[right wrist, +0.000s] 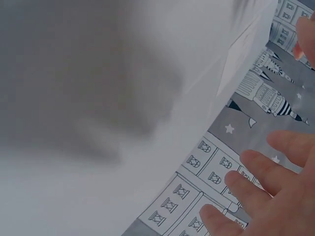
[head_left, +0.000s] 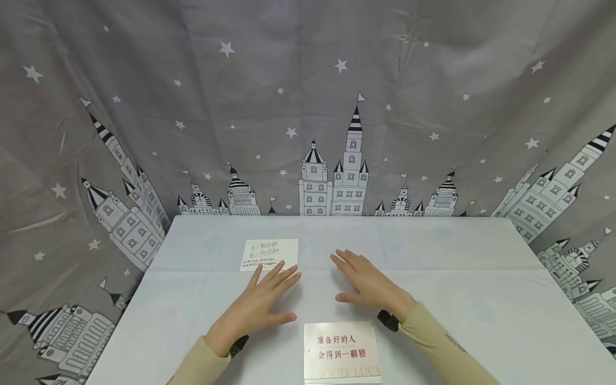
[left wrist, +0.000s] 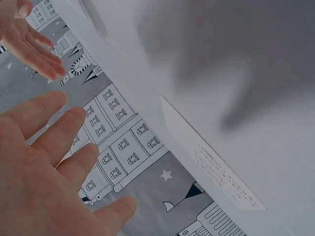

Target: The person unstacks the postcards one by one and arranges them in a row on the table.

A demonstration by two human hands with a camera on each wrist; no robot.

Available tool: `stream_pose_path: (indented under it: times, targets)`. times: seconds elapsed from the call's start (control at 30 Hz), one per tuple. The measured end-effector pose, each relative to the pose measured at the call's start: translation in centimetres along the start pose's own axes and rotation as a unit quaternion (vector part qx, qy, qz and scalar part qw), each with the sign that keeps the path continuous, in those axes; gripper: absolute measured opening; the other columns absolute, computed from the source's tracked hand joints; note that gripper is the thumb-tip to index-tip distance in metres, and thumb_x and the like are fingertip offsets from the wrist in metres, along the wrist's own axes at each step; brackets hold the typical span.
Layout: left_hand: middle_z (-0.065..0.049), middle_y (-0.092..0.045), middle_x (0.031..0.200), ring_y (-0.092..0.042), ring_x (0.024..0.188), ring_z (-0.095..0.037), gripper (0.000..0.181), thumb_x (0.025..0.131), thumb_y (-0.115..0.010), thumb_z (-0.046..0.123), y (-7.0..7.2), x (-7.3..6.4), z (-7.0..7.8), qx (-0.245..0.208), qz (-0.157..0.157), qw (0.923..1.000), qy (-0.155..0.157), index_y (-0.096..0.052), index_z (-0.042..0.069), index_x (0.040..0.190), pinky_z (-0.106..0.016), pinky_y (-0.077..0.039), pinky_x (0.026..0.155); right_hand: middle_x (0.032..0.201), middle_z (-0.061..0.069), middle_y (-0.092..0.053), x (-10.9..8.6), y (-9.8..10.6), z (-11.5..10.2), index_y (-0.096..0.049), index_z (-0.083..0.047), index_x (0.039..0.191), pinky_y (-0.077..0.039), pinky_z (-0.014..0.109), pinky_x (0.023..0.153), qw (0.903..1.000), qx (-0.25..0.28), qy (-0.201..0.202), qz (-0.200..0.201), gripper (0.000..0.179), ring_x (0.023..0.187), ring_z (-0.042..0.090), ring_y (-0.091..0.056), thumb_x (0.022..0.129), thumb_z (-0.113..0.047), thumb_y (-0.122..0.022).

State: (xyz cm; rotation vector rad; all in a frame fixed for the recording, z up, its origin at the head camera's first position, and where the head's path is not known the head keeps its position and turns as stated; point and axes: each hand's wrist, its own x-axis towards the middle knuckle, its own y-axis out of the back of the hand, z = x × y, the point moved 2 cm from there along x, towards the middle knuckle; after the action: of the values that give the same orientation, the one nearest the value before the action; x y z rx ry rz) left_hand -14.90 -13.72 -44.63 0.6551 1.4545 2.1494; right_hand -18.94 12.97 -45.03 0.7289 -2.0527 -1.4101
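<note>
My left hand (head_left: 262, 302) is held over the table with its fingers spread and nothing in its grasp. Its fingertips overlap the lower edge of a white card (head_left: 269, 253) with handwritten lines in the head view. To the right, my right hand (head_left: 368, 280) hovers palm down, fingers extended, holding nothing. Between the forearms, near the front edge, lies a pale notepad or booklet (head_left: 341, 350) with red Chinese characters and faint "GOOD LUCK" lettering. In the left wrist view the handwritten card (left wrist: 211, 162) lies flat beyond the spread fingers (left wrist: 64, 128).
A white cloth covers the table (head_left: 462, 299). Behind it and at both sides hangs a grey curtain (head_left: 409, 80) printed with stars and castles. Dark wrist devices (head_left: 387, 320) sit at both cuffs. Blurred hand shadows fall on the tabletop in the wrist views.
</note>
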Motion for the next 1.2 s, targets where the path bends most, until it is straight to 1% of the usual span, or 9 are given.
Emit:
stream_pose_path:
  times: [0.13,0.27,0.47,0.63,0.8,1.0,1.1,1.13,1.2]
  targets:
    - [-0.005,-0.032,0.153,-0.016,0.143,-0.031,0.082,0.081,-0.071,0.045,-0.6,-0.6,0.6,-0.006,-0.009,0.9999,-0.002,-0.038,0.009,0.147,-0.062,-0.001,0.111,0.151,0.021,-0.029,-1.8,-0.1,0.1,-0.028,0.000,0.148,-0.023,0.056,0.110,1.0000,0.000,-0.004,0.003,0.085,0.138,0.040,-0.026,0.085,-0.042,-0.068]
    - [-0.006,-0.032,0.153,-0.017,0.143,-0.031,0.082,0.081,-0.072,0.043,-1.0,-1.0,1.0,-0.010,-0.005,0.9999,-0.001,-0.038,0.008,0.147,-0.062,-0.002,0.110,0.151,0.022,-0.029,-3.6,-0.4,0.4,-0.029,0.001,0.148,-0.023,0.056,0.110,0.9999,-0.004,-0.011,0.008,0.085,0.137,0.041,-0.027,0.085,-0.041,-0.068]
    - [-0.007,-0.035,0.152,-0.020,0.141,-0.034,0.083,0.080,-0.071,0.046,-1.6,-1.3,1.7,0.002,-0.006,0.9998,-0.019,-0.038,0.008,0.146,-0.063,-0.007,0.110,0.150,0.021,-0.031,-6.1,-0.6,0.7,-0.031,0.002,0.147,-0.025,0.057,0.108,0.9994,-0.005,-0.024,0.024,0.085,0.136,0.042,-0.029,0.084,-0.041,-0.069]
    - [-0.006,-0.035,0.151,-0.022,0.141,-0.033,0.085,0.079,-0.071,0.049,-2.3,-1.6,2.6,0.008,-0.020,0.9994,-0.029,-0.038,0.008,0.146,-0.064,-0.012,0.109,0.150,0.021,-0.032,-8.0,-0.8,0.4,-0.031,0.001,0.147,-0.026,0.057,0.108,0.9991,-0.009,-0.029,0.031,0.086,0.136,0.041,-0.030,0.083,-0.041,-0.071]
    - [-0.006,-0.034,0.152,-0.022,0.141,-0.031,0.087,0.079,-0.071,0.050,-3.2,-1.9,3.5,0.008,-0.039,0.9987,-0.031,-0.037,0.008,0.147,-0.063,-0.013,0.110,0.150,0.018,-0.033,-9.1,-1.2,-0.3,-0.032,-0.001,0.147,-0.025,0.056,0.108,0.9991,-0.004,-0.029,0.032,0.086,0.136,0.038,-0.031,0.082,-0.041,-0.071]
    - [-0.008,-0.037,0.150,-0.029,0.139,-0.031,0.090,0.075,-0.071,0.054,-4.2,-2.6,4.5,0.023,-0.032,0.9971,-0.065,-0.039,0.007,0.146,-0.063,-0.021,0.107,0.147,0.017,-0.038,-10.2,-1.7,-1.4,-0.035,-0.001,0.146,-0.031,0.055,0.104,0.9989,-0.014,-0.008,0.043,0.087,0.133,0.036,-0.036,0.080,-0.045,-0.071]
    - [-0.009,-0.037,0.150,-0.031,0.138,-0.031,0.091,0.074,-0.071,0.056,-4.6,-2.9,4.9,0.034,-0.034,0.9959,-0.077,-0.041,0.008,0.145,-0.062,-0.024,0.106,0.147,0.017,-0.039,-10.8,-2.0,-1.9,-0.036,-0.002,0.146,-0.032,0.053,0.104,0.9989,-0.006,-0.002,0.047,0.087,0.132,0.035,-0.038,0.080,-0.049,-0.069]
    - [-0.008,-0.037,0.150,-0.032,0.138,-0.030,0.091,0.073,-0.070,0.056,-4.7,-3.0,5.1,0.038,-0.035,0.9955,-0.079,-0.041,0.008,0.145,-0.062,-0.025,0.106,0.147,0.016,-0.039,-11.0,-2.0,-2.1,-0.036,-0.003,0.146,-0.032,0.052,0.104,0.9989,-0.003,-0.003,0.046,0.088,0.132,0.034,-0.038,0.080,-0.051,-0.068]
    - [-0.008,-0.035,0.151,-0.031,0.138,-0.030,0.091,0.074,-0.070,0.056,-4.9,-3.2,5.3,0.026,-0.049,0.9956,-0.075,-0.040,0.010,0.146,-0.062,-0.024,0.106,0.148,0.014,-0.038,-11.4,-2.3,-2.4,-0.035,-0.004,0.147,-0.027,0.043,0.110,0.9992,0.006,-0.008,0.039,0.089,0.133,0.033,-0.037,0.080,-0.054,-0.067]
